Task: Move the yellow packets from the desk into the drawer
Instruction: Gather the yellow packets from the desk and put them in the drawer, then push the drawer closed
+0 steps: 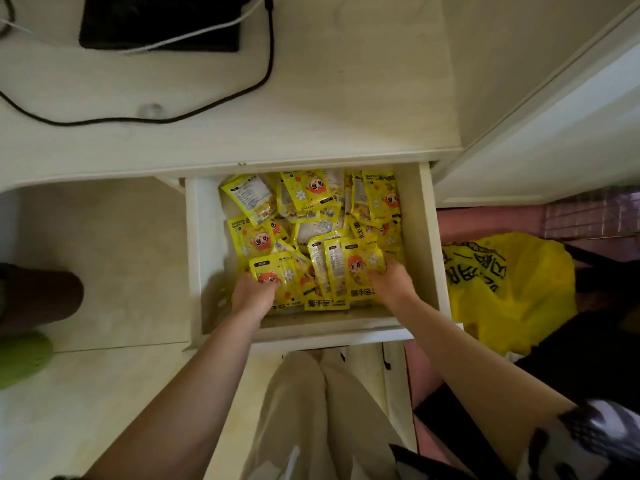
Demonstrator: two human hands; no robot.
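Note:
The pale drawer (427,244) is pulled out below the desk edge and holds a loose heap of several yellow packets (311,233) with cartoon faces. Both my hands are down inside its near end. My left hand (252,296) presses on the left side of the front pile, fingers curled around a packet's edge. My right hand (391,279) grips the right side of the same pile, where a few packets (343,271) stand tilted between my two hands. The fingertips of both hands are hidden under the packets.
The desk top (311,109) carries a black device (159,22) with black and white cables. A yellow plastic bag (509,289) lies on the floor right of the drawer. My legs in light trousers (322,410) are below the drawer front. A green shoe (20,355) is at left.

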